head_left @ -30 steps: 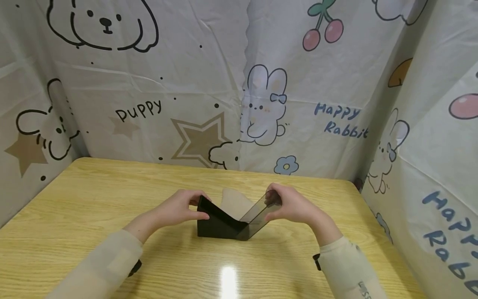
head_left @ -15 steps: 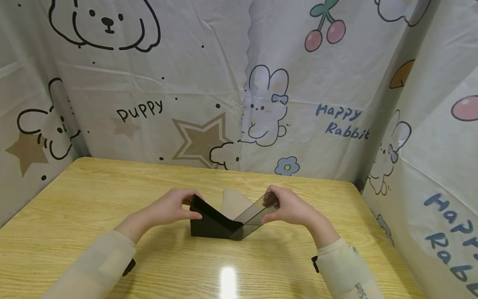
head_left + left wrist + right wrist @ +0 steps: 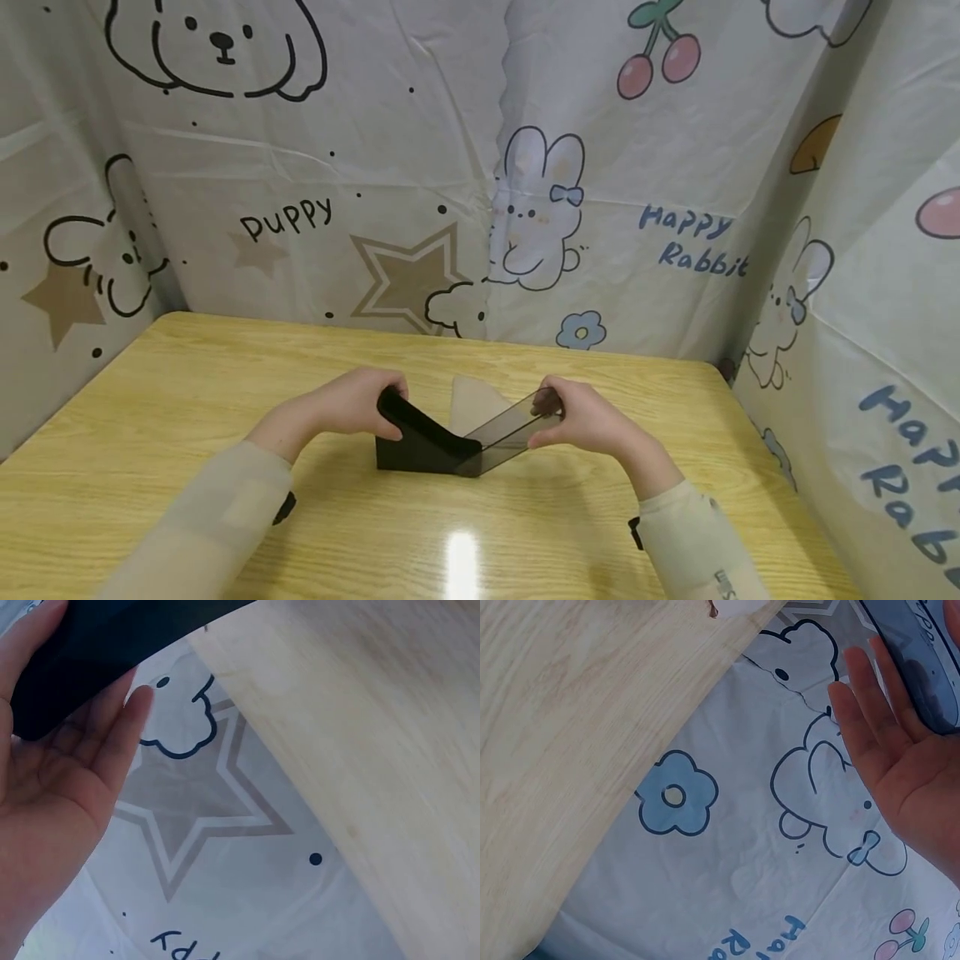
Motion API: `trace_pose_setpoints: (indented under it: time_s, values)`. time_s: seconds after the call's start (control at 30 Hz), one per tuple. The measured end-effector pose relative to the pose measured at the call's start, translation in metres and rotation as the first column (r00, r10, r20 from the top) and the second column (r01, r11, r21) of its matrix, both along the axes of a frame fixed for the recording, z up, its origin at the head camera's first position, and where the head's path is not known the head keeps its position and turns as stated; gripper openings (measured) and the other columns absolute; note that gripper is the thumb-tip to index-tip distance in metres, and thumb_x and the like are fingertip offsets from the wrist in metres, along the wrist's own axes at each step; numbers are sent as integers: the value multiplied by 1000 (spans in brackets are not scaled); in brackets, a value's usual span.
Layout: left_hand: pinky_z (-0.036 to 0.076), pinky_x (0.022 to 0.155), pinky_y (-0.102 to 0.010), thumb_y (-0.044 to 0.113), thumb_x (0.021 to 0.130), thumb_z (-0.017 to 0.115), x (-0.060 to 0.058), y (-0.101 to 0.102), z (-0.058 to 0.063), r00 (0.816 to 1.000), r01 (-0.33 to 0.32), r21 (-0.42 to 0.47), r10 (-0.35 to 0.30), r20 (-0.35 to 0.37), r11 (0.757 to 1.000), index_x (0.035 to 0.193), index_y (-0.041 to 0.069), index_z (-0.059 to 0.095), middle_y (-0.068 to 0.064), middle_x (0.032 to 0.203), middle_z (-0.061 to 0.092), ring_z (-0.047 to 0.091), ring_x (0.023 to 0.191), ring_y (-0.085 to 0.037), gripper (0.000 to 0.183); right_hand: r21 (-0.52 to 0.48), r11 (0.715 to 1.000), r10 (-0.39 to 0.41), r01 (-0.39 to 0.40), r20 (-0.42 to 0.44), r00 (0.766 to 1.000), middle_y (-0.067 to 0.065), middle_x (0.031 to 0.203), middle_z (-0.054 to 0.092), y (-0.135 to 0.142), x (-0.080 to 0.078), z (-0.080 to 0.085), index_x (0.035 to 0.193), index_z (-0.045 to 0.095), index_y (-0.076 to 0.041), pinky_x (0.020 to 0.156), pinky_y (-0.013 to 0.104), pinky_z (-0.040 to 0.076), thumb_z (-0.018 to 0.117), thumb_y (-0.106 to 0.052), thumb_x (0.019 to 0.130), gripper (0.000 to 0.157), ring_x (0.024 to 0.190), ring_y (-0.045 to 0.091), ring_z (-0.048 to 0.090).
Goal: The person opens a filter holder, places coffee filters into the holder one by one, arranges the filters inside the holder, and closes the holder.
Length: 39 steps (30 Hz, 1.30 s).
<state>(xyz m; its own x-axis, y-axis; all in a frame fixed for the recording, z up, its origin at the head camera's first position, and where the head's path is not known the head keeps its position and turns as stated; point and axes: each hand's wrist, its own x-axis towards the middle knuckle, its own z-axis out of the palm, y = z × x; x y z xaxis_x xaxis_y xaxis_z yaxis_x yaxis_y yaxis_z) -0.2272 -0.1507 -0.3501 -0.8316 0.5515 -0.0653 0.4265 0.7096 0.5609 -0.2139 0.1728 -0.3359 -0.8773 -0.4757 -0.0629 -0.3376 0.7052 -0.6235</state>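
Note:
A black wedge-shaped box [image 3: 420,450] stands on the table, with a smoky see-through lid [image 3: 513,429] swung out to its right. At the box's tall left end, my left hand [image 3: 356,404] grips the wall between thumb and fingers. My right hand [image 3: 585,414] pinches the lid's raised far end. In the left wrist view, the dark box [image 3: 90,652] lies across the left fingers. The lid's edge [image 3: 922,667] shows against the right fingers in the right wrist view. Behind the box lies a beige fan-shaped sheet [image 3: 471,400], like a paper coffee filter, partly hidden by the lid.
The wooden table [image 3: 225,367] carries the box and sheet. A printed cloth [image 3: 405,167] hangs along its back and sides. Light glares off the tabletop near the front.
The box has slid a little leftward with my left hand, whose fingers now wrap further over its end. The lid leans lower and wider open, my right hand staying nearly in place.

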Motion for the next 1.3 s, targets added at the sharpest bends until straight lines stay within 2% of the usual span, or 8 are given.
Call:
trace_pose_setpoints:
  time_s: [0.17, 0.5, 0.73, 0.83, 0.97, 1.13, 1.2, 1.3]
  values:
    - [48, 84, -38, 21, 74, 79, 0, 3, 5, 999, 10, -33, -9, 31, 999, 102, 10, 65, -3, 105, 64, 58, 96, -18, 34, -10, 1000, -8, 8, 6, 1000, 5, 100, 64, 4, 0, -3, 100, 56, -6, 85, 36, 49, 82, -22, 70, 43, 96, 19, 60]
    - [47, 78, -32, 19, 73, 80, 1, -1, 6, 999, -4, -17, 5, 53, 1000, 97, 10, 64, 0, 96, 64, 55, 84, -12, 30, -11, 999, -36, 36, 24, 999, 3, 97, 59, 8, 1, -10, 101, 56, -6, 81, 33, 48, 82, -23, 71, 43, 92, 20, 57]
    - [47, 78, -31, 16, 72, 80, 0, 1, 3, 998, 10, 0, -10, 54, 1000, 95, 9, 64, 0, 93, 64, 53, 81, -11, 29, -5, 1000, 1, 0, 109, 994, 13, 115, 58, 22, 1, -12, 133, 40, -2, 89, 43, 46, 78, -19, 75, 71, 108, 28, 54]
    - [47, 78, -32, 16, 72, 80, 2, 0, 4, 999, 7, 1, -7, 54, 1000, 95, 10, 64, 0, 93, 63, 53, 82, -12, 30, 55, 998, -19, 12, 125, 992, 17, 123, 55, 29, -1, -17, 141, 32, 0, 96, 50, 41, 76, -16, 77, 79, 117, 34, 50]
    - [47, 77, -31, 16, 72, 81, 3, -1, 4, 998, 4, 0, -4, 55, 1000, 94, 10, 63, 1, 92, 63, 53, 80, -12, 29, 174, 984, -50, 33, 99, 994, 22, 135, 48, 27, -3, -33, 141, 35, 1, 103, 52, 35, 72, -18, 81, 72, 127, 39, 43]
    - [46, 75, -30, 16, 72, 80, 3, 0, 4, 998, -3, 4, 2, 64, 1000, 94, 10, 63, 1, 91, 63, 53, 78, -11, 28, 219, 971, 104, -98, -17, 994, 29, 141, 39, 16, -7, -53, 138, 39, 7, 104, 56, 32, 65, -18, 87, 62, 130, 46, 35]
    - [46, 75, -30, 16, 72, 80, 2, 1, 4, 997, -7, 8, 6, 73, 1000, 93, 10, 63, 1, 90, 63, 53, 78, -12, 28, 293, 938, 223, -185, -100, 970, 32, 139, 39, 12, -8, -59, 136, 40, 9, 104, 57, 31, 61, -17, 90, 57, 129, 49, 35]
    - [46, 75, -30, 15, 72, 80, 2, 1, 4, 997, -10, 11, 9, 77, 1000, 92, 11, 62, 1, 90, 62, 52, 78, -12, 27, 390, 892, 308, -230, -151, 939, 31, 139, 40, 5, -8, -66, 134, 44, 7, 104, 59, 29, 56, -21, 92, 52, 128, 54, 33]
